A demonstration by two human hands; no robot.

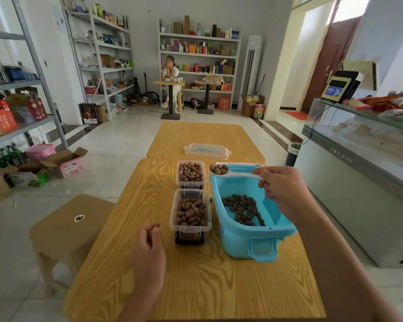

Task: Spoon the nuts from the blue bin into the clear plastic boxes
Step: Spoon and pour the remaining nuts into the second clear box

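The blue bin [247, 240] stands on the wooden table [196, 275] with a patch of dark nuts [242, 209] on its floor. My right hand [282, 189] grips the handle of a white spoon [233, 174], whose bowl carries a few nuts above the bin's far left corner. Left of the bin stand two clear plastic boxes, the near box [190, 211] and the far box [191, 174], both holding nuts. My left hand [149, 247] rests on the table left of the near box, fingers loosely curled and holding nothing.
A clear lid [206, 151] with a blue strip lies further back on the table. A brown stool [65, 231] stands at the left. A glass counter [363, 163] runs along the right. A person sits at a small table far behind.
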